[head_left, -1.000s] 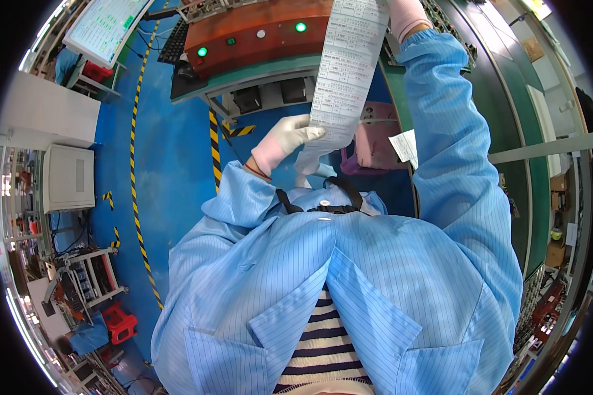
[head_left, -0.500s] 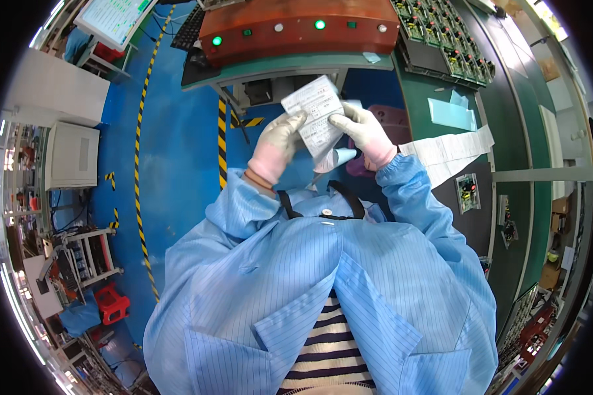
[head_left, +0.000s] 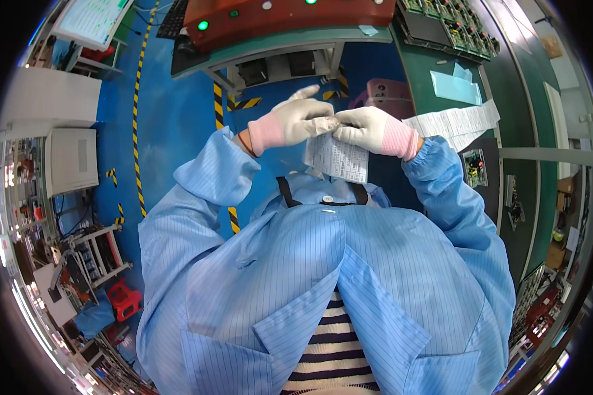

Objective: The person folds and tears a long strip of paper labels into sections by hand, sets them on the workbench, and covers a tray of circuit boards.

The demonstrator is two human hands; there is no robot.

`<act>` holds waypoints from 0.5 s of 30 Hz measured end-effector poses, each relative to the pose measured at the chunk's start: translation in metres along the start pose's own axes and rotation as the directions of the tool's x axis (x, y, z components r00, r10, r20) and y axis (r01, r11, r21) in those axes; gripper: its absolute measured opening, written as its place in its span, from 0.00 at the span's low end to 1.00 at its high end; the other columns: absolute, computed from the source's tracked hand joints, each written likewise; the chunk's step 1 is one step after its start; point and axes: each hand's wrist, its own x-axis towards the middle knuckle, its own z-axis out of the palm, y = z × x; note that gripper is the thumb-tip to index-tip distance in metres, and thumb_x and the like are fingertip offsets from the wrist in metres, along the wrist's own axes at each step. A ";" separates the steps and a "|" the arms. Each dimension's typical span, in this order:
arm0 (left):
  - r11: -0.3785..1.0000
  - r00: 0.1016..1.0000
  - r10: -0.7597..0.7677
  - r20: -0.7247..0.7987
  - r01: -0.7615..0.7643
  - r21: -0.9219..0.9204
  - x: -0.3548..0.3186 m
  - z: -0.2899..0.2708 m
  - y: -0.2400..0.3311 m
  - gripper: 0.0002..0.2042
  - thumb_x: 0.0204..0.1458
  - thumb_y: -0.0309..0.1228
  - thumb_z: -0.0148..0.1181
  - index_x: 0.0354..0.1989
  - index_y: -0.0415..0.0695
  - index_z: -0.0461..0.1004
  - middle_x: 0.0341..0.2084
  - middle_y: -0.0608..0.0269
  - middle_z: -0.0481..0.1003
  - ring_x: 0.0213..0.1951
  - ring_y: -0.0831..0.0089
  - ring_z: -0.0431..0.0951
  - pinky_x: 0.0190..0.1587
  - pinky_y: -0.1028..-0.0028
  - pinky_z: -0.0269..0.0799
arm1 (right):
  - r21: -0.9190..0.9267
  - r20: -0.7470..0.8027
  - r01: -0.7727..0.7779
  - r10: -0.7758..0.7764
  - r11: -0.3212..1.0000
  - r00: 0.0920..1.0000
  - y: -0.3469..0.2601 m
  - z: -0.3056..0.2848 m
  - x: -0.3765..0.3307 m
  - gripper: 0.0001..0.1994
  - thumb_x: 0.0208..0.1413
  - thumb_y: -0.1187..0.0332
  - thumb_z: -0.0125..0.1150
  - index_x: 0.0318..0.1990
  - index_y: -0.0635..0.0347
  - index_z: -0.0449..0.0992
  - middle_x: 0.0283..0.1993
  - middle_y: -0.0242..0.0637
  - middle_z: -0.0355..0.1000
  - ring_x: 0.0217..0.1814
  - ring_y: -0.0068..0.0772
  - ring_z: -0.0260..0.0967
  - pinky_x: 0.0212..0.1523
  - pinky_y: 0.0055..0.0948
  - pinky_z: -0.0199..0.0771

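Note:
Both my hands wear white gloves with pink cuffs and meet fingertip to fingertip in front of my chest. A printed white paper sheet (head_left: 349, 163), folded or in layers, hangs down below them. My right hand (head_left: 370, 128) is closed on its top edge, fingers and thumb pressed together. My left hand (head_left: 296, 120) pinches at the same edge with its lower fingers, while one finger sticks out upward. The gloves hide the upper part of the sheet.
On the green bench (head_left: 425, 82) at right lie a long printed paper strip (head_left: 456, 126), light-blue sheets (head_left: 454, 89) and circuit boards (head_left: 474, 168). Ahead stands a red-brown box (head_left: 286, 20) with lit green buttons. A pink stool (head_left: 389, 95) is below the bench, a red stool (head_left: 124, 297) at left.
The sheet was held up and spread between both hands; now it hangs below them. My hands have come together, the left turning so its fingers point right.

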 end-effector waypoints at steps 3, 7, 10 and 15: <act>0.985 0.998 -0.027 0.059 0.037 -0.166 0.006 -0.003 0.011 0.17 0.60 0.45 0.49 0.36 0.41 0.73 0.29 0.58 0.72 0.44 0.68 0.74 0.55 0.65 0.61 | -0.030 -0.003 -0.043 0.043 0.999 0.999 -0.007 -0.003 -0.009 0.16 0.58 0.60 0.54 0.44 0.63 0.76 0.35 0.46 0.76 0.40 0.42 0.76 0.43 0.33 0.73; 0.915 0.998 -0.015 0.055 0.037 -0.403 0.010 -0.005 0.030 0.14 0.59 0.39 0.52 0.34 0.38 0.73 0.24 0.62 0.71 0.30 0.77 0.69 0.36 0.75 0.66 | 0.066 -0.127 -0.139 0.147 0.988 0.981 -0.029 -0.004 -0.026 0.15 0.55 0.61 0.54 0.43 0.62 0.76 0.32 0.44 0.75 0.35 0.40 0.75 0.40 0.32 0.73; 0.897 0.999 0.016 0.041 0.003 -0.443 0.017 -0.009 0.043 0.14 0.58 0.38 0.53 0.34 0.36 0.73 0.24 0.67 0.71 0.29 0.80 0.67 0.34 0.76 0.65 | 0.096 -0.268 -0.126 0.148 0.987 0.952 -0.031 0.002 -0.042 0.13 0.54 0.61 0.55 0.41 0.60 0.76 0.29 0.45 0.73 0.33 0.41 0.74 0.36 0.33 0.72; 0.879 0.997 -0.044 0.064 0.069 -0.471 0.032 -0.007 0.048 0.15 0.59 0.40 0.52 0.33 0.37 0.73 0.24 0.67 0.71 0.29 0.81 0.68 0.34 0.77 0.66 | 0.029 -0.417 -0.101 0.104 0.994 0.903 -0.034 0.004 -0.067 0.10 0.55 0.64 0.56 0.38 0.59 0.75 0.27 0.46 0.71 0.30 0.40 0.73 0.34 0.30 0.72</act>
